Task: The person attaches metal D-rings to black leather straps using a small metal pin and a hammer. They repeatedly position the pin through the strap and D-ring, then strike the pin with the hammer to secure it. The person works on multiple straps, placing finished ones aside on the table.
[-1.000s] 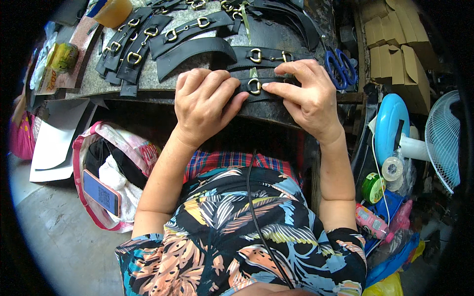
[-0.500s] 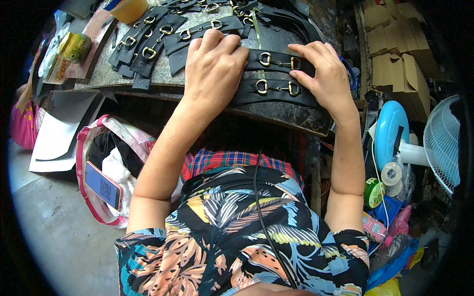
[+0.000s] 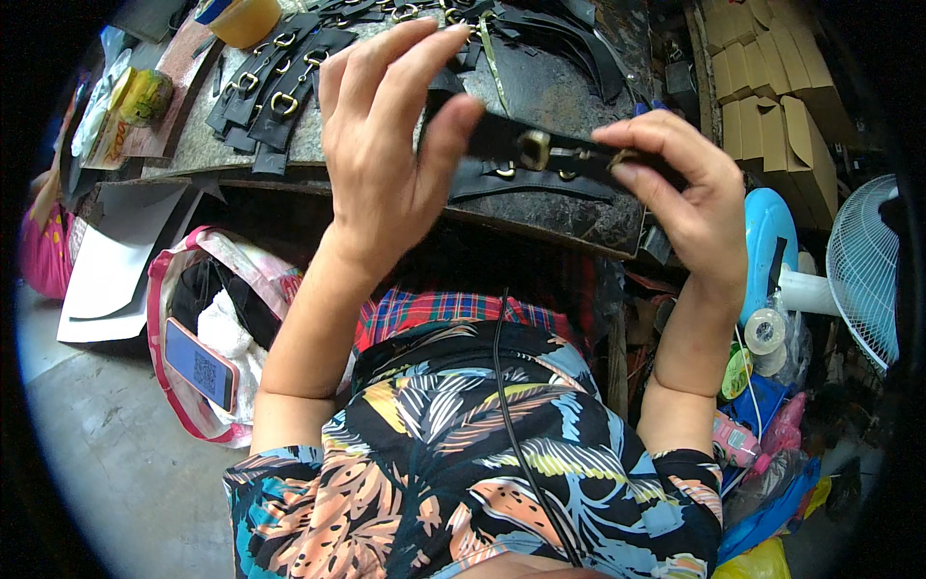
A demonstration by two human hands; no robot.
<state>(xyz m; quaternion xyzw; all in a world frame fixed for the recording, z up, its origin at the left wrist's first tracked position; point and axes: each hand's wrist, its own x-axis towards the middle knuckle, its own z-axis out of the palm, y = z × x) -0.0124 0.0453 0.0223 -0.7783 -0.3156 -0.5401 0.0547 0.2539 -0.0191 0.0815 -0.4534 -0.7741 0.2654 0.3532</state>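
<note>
A black strap (image 3: 497,138) with brass-coloured D-shaped rings and a small link bar is raised over the bench edge, slightly blurred. My right hand (image 3: 690,188) pinches it by its right end, at the ring, between thumb and fingers. My left hand (image 3: 376,145) has its fingers stretched and its thumb apart; the thumb is beside the strap's left end, and whether they touch is unclear. Beneath the raised strap, a second black strap (image 3: 535,186) with similar hardware lies on the bench edge. Further left, several more black straps (image 3: 280,101) with brass rings lie overlapping.
The dark worktop (image 3: 612,214) ends just in front of me. An orange tub (image 3: 241,21) and a yellow-green jar (image 3: 147,96) stand at the far left. Cardboard boxes (image 3: 776,145) and a fan (image 3: 861,275) are on the right. A pink-rimmed bag (image 3: 159,289) with a phone sits below left.
My right hand has lifted the upper strap off the bench and tilted it, moving right and nearer. My left hand has opened its fingers and shifted slightly left.
</note>
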